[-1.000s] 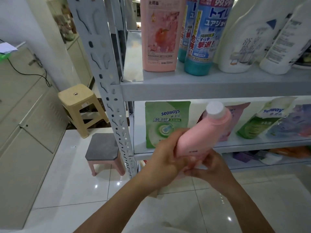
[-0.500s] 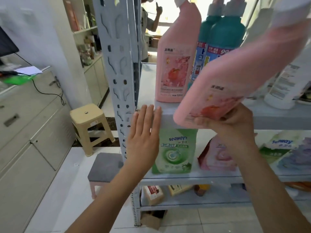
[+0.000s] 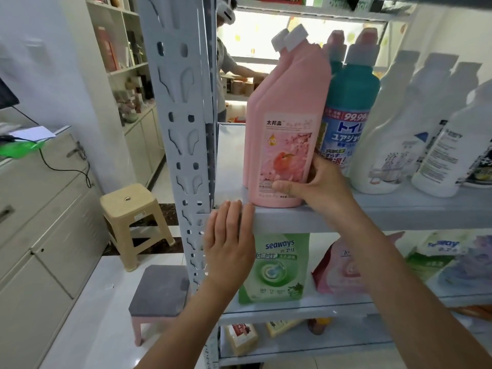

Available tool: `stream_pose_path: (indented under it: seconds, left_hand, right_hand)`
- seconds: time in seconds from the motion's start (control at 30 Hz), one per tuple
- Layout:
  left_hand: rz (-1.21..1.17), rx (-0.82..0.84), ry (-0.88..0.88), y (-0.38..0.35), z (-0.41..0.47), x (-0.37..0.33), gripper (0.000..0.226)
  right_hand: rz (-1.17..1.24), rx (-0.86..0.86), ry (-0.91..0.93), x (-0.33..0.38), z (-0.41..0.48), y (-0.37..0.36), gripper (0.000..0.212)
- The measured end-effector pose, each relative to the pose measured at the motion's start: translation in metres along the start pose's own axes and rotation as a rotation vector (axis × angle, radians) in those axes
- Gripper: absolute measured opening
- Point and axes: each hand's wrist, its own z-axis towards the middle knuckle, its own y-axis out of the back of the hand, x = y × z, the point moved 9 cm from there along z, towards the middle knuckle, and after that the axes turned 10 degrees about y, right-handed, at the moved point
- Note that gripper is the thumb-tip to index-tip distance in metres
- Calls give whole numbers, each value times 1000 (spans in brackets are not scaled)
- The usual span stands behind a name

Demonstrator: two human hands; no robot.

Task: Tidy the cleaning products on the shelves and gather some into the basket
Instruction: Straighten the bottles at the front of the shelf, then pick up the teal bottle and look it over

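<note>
Right hand (image 3: 322, 185): the grip is closed round the lower part of the front pink cleaner bottle (image 3: 282, 145). The thumb lies across the bottom of the label and the fingers wrap round the bottle's right side.

The bottle stands upright with its base on the upper shelf (image 3: 386, 217), near the left end and at the front edge. A second pink bottle (image 3: 252, 123) of the same shape stands directly behind it. Whether the two touch cannot be told.

Teal bottles (image 3: 351, 97) stand just right of the pink pair, and white bottles (image 3: 386, 145) stand further right.

Left hand (image 3: 229, 243): the grip is open and holds nothing. The fingers are straight and together, laid over the shelf's front lip beside the steel upright (image 3: 181, 129).

Lower shelf: green Seaways pouch (image 3: 274, 265), pink pouch (image 3: 343, 267).
</note>
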Motion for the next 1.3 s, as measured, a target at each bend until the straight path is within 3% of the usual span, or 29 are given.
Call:
stream_pose_path:
  seconds: [0.2, 0.43, 0.73, 1.17, 1.23, 1.3]
  left_hand:
    - [15, -29, 3, -2, 0, -1, 64]
    - [0, -14, 20, -1, -1, 0, 65]
    - [-19, -15, 51, -2, -2, 0, 50]
    - [-69, 97, 76, -4, 3, -9, 57]
    - [-75, 99, 70, -3, 2, -10, 56]
    - [-79, 102, 53, -2, 1, -13, 56]
  right_hand:
    - [9, 15, -27, -5, -7, -6, 58]
    - [-136, -186, 27, -12, -37, 2, 47]
    - [-246, -176, 9, -17, -28, -6, 40]
    - [-284, -167, 29, -16, -28, -7, 37]
    - [-188, -288, 63, -14, -38, 6, 35]
    - [-129, -547, 115, -12, -54, 34, 34]
